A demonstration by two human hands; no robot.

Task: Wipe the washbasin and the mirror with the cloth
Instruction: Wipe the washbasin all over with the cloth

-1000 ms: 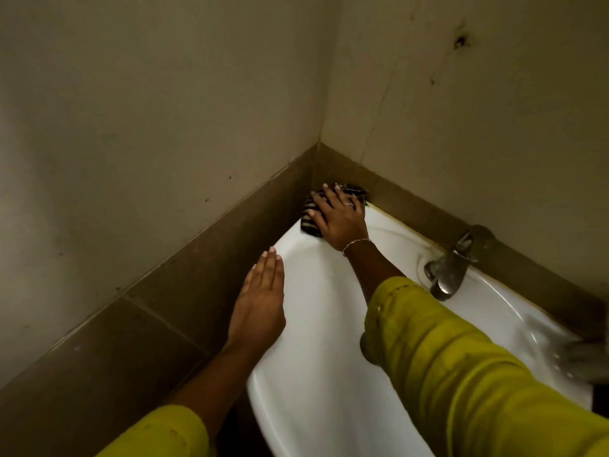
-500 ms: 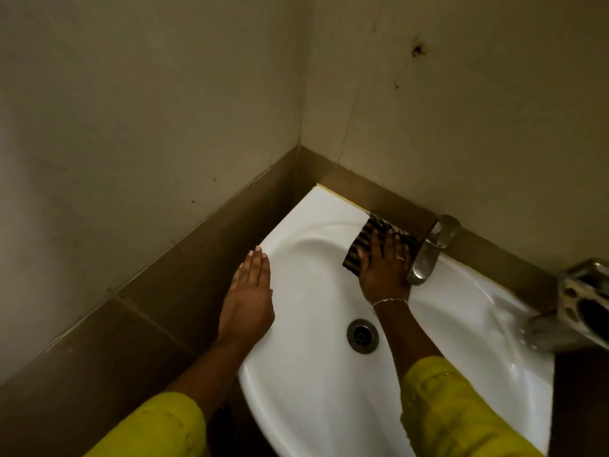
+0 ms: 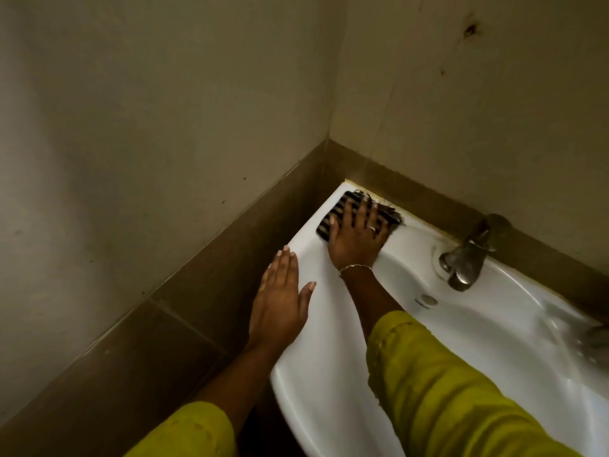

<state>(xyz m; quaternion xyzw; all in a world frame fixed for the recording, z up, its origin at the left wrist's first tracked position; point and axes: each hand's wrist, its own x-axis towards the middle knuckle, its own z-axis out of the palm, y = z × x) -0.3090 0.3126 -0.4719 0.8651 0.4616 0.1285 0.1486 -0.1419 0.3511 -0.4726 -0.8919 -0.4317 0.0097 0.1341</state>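
Observation:
A white washbasin (image 3: 329, 374) is set into the wall corner. A dark cloth with pale stripes (image 3: 346, 209) lies on the basin's far left corner. My right hand (image 3: 357, 239) presses flat on the cloth with fingers spread and straight. My left hand (image 3: 280, 301) rests flat on the basin's left rim, fingers straight, holding nothing. No mirror is in view.
A metal tap (image 3: 464, 258) stands on the basin's back rim, right of my right hand. Brown tiled skirting (image 3: 197, 278) and beige walls close in on the left and back. A blurred metal object (image 3: 593, 341) sits at the right edge.
My right hand has slid the cloth from beside the tap back to the basin's far left corner. My left hand has stayed on the left rim.

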